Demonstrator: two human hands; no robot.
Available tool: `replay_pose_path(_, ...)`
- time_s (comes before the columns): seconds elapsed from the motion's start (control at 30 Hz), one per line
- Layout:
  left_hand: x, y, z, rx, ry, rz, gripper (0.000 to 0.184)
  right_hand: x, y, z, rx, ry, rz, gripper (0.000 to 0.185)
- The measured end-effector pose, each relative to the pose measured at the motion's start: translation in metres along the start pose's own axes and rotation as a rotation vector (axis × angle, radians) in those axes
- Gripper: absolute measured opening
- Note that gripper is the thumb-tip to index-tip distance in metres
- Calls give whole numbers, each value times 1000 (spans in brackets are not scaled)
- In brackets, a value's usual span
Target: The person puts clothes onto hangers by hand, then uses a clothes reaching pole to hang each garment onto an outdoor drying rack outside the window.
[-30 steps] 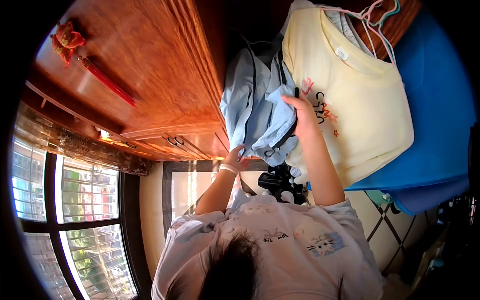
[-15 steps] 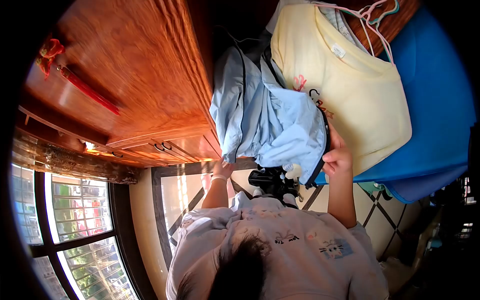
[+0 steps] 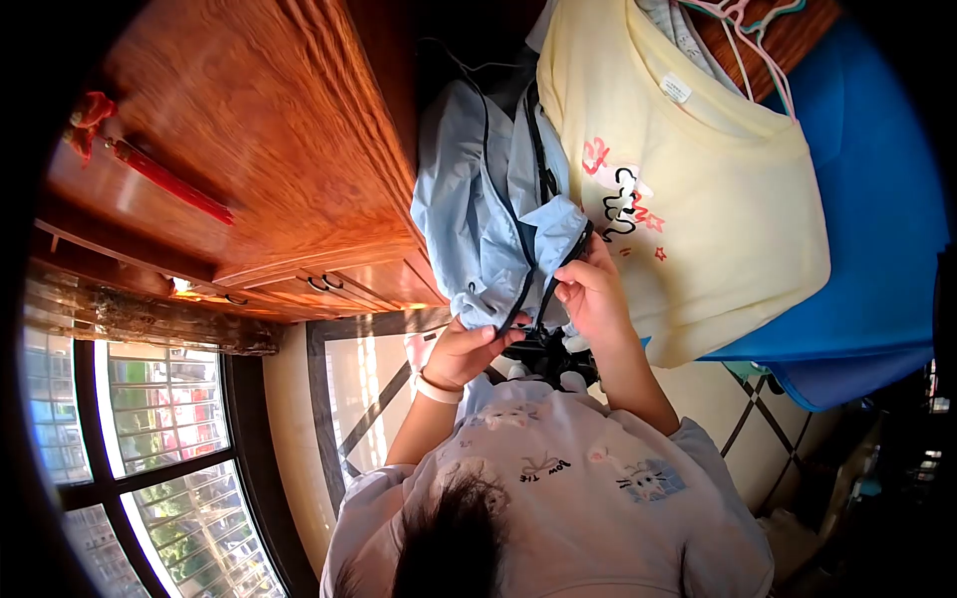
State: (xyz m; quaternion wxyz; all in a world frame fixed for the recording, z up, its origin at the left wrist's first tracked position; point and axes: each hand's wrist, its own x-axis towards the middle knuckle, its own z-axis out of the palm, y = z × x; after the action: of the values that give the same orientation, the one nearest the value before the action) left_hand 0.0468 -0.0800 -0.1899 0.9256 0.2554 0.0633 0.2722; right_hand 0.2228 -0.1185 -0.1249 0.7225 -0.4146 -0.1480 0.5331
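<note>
Head view: a light blue jacket [image 3: 454, 194] hangs in front of the wearer, between the reddish wooden cabinet [image 3: 269, 130] and a pale yellow top [image 3: 728, 209]. The left hand [image 3: 457, 356] pinches the jacket's lower edge beside one dark zip border, thumb against fingers; the right hand [image 3: 595, 296] pinches the opposite dark-trimmed edge near its lower end. This paired grip probably serves to bring the two front edges near each other and keep the loose fabric taut. The yellow top lies against a blue cloth [image 3: 877, 219], with pink hangers [image 3: 739, 32] at its neck, an arrangement that presumably keeps it flat and in shape. Lettering: the wearer's shirt [image 3: 618, 543] reads "Bow Tie" beside a bow drawing; the yellow top bears black, writing-like strokes with red figures, not legible as words; its white neck label [image 3: 676, 88] is too small to read. No brand can be made out.
</note>
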Motion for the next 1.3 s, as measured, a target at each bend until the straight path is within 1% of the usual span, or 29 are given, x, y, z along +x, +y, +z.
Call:
replay_pose_path(0.07, -1, -2, 19, 383, 108, 114, 45, -1, 4, 18, 0, 45, -25, 49)
replay_pose_path(0.1, -1, -5, 24, 512, 169, 125, 40, 0, 7, 22, 17, 2, -53, 51)
replay_pose_path(0.13, 4, -5, 34, 579, 174, 169, 33, 1, 10, 22, 12, -26, -61, 52)
replay_pose_path(0.2, 9, -9, 34, 566, 265, 200, 25, 4, 11, 23, 9, -133, -39, 50)
replay_pose_path(0.23, 11, -9, 33, 568, 264, 200, 25, 8, 10, 20, -38, -184, -3, 48)
replay_pose_path(0.27, 13, -9, 31, 418, 327, 212, 23, 12, 14, 17, -12, -257, -30, 46)
replay_pose_path(0.3, 15, -9, 30, 268, 389, 223, 21, 7, 14, 16, -66, -140, -96, 41)
replay_pose_path(0.33, 18, -7, 32, 269, 387, 220, 21, -1, 14, 16, -120, -22, -162, 36)
replay_pose_path(0.4, 23, 0, 40, -88, 365, 280, 25, -24, 26, -7, -290, -12, -349, 24)
replay_pose_path(0.43, 23, 1, 34, -177, 351, 258, 28, -37, 34, -14, -264, -54, -319, 11)
replay_pose_path(0.47, 24, 3, 36, -175, 348, 254, 28, -47, 44, -19, -315, -121, -214, 4)
replay_pose_path(0.53, 24, 3, 42, -151, 313, 193, 29, -52, 47, -19, -236, -309, 324, 11)
replay_pose_path(0.57, 22, 1, 33, -65, 245, 127, 32, -51, 54, -23, -231, -301, 324, 11)
replay_pose_path(0.6, 23, 0, 33, -63, 242, 121, 32, -44, 65, -31, -94, -376, 234, 13)
replay_pose_path(0.63, 24, -1, 38, 37, 267, 142, 33, -40, 65, -27, 43, -451, 143, 14)
replay_pose_path(0.67, 24, 0, 45, 138, 291, 164, 34, -39, 63, -21, 46, -449, 140, 14)
replay_pose_path(0.7, 20, 2, 54, 116, 242, 101, 34, -40, 59, -14, 69, -355, 162, 14)
replay_pose_path(0.73, 19, 0, 55, 117, 242, 99, 34, -41, 53, -9, 90, -262, 185, 14)
replay_pose_path(0.83, 16, -4, 51, 136, 265, 99, 35, -37, 62, -17, 161, -257, 197, 10)
replay_pose_path(0.9, 14, -7, 36, 212, 283, 164, 32, -38, 64, -21, 195, -260, 195, 9)
replay_pose_path(0.93, 18, -9, 41, 251, 407, 339, 26, -39, 63, -21, 208, -254, 172, 9)
replay_pose_path(1.0, 15, -5, 34, 377, 401, 411, 19, -41, 61, -18, 220, -249, 152, 9)
replay_pose_path(1.03, 20, -5, 46, 382, 452, 465, 14, -43, 60, -15, 217, -222, 139, 9)
replay_pose_path(1.07, 19, -6, 48, 381, 457, 466, 14, -45, 60, -13, 213, -195, 127, 10)
replay_pose_path(1.13, 15, -8, 51, 494, 398, 440, 14, -47, 60, -10, 209, -211, 125, 10)
replay_pose_path(1.2, 17, -10, 49, 490, 401, 459, 13, -47, 60, -7, 206, -229, 116, 10)
replay_pose_path(1.27, 20, -13, 50, 368, 451, 497, 19, -49, 60, -6, 178, -202, 134, 10)
replay_pose_path(1.3, 20, -12, 54, 368, 451, 497, 19, -49, 62, -6, 178, -202, 134, 10)
